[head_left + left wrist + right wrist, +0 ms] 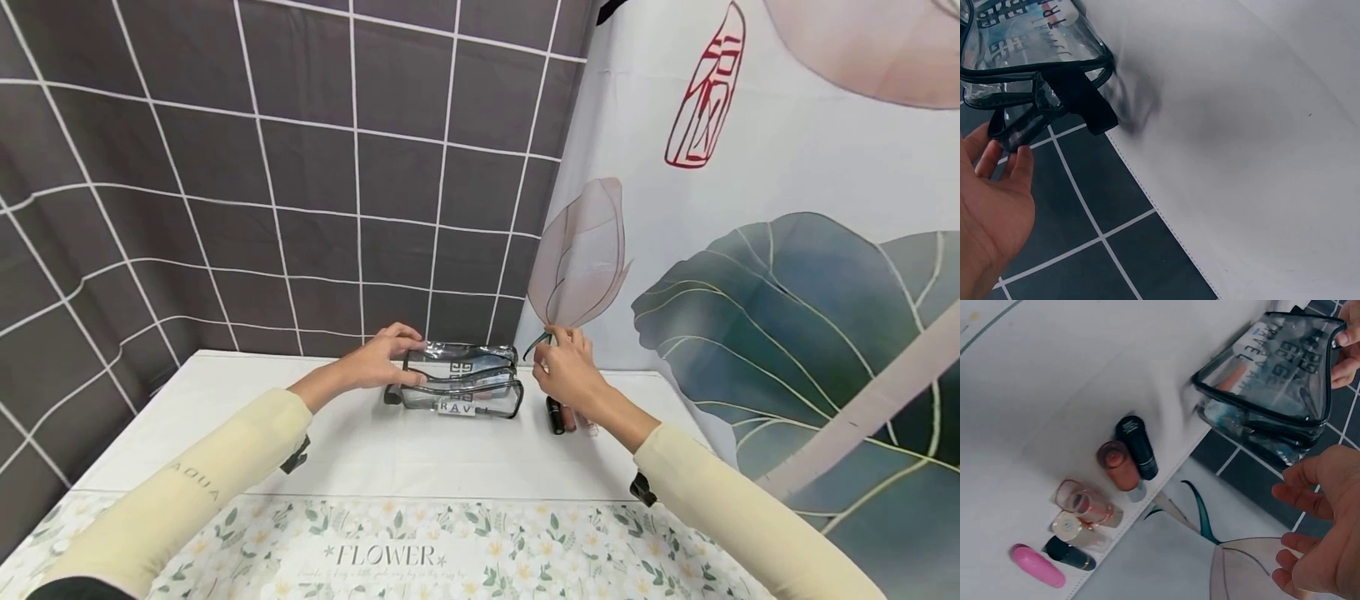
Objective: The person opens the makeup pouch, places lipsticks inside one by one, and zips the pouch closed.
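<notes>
A clear toiletry bag point(461, 393) with black trim and lettering lies on the white table, its top gaping. My left hand point(377, 360) grips the bag's left end, fingers at the back rim and thumb nearer the front. In the left wrist view, its fingertips point(1021, 164) meet the trimmed end beside a black strap point(1082, 100). Some contents show through the plastic point(1260, 375), too blurred to name. Just off the bag's right end, my right hand point(566, 367) hovers with loosely bent fingers; the right wrist view shows nothing held in it point(1329, 519).
Right of the bag lie a black tube point(1137, 447), a brownish-red cosmetic tube point(1121, 467), a pinkish clear one point(1094, 506), a cream-capped one point(1075, 530), a dark lipstick-like tube point(1070, 553) and a pink oval item point(1037, 565). A floral cloth point(480, 550) covers the near edge.
</notes>
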Tool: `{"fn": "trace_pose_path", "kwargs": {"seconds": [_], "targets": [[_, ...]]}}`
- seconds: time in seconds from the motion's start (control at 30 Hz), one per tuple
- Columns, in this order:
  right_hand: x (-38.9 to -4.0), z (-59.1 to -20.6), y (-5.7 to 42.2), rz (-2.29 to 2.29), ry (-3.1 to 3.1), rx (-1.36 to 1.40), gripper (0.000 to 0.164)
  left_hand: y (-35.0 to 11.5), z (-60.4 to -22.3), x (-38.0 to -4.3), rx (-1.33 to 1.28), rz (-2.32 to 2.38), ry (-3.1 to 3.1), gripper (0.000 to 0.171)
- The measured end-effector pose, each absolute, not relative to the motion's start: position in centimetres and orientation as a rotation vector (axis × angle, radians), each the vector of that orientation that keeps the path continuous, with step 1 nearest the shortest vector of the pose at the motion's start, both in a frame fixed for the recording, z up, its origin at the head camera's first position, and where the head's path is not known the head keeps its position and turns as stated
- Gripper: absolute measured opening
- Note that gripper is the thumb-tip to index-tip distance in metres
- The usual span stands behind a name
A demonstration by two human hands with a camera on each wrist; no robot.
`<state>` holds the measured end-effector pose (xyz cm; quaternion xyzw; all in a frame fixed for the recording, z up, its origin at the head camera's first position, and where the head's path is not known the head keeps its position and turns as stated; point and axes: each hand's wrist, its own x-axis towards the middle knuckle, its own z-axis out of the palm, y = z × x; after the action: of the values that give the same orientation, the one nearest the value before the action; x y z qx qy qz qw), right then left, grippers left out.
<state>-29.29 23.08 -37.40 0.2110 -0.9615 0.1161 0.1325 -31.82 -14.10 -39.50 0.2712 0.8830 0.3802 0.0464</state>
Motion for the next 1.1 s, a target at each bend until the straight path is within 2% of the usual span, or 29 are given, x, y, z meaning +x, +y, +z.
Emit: {"fn": "trace_pose_path", "kwargs": {"seconds": [1.1], "targets": [[-28.9, -38.8, 28.4, 0.295, -2.912, 0.452, 0.016, -14.2, -39.2, -31.9, 0.870, 1.121, 2.698, 0.078]]}}
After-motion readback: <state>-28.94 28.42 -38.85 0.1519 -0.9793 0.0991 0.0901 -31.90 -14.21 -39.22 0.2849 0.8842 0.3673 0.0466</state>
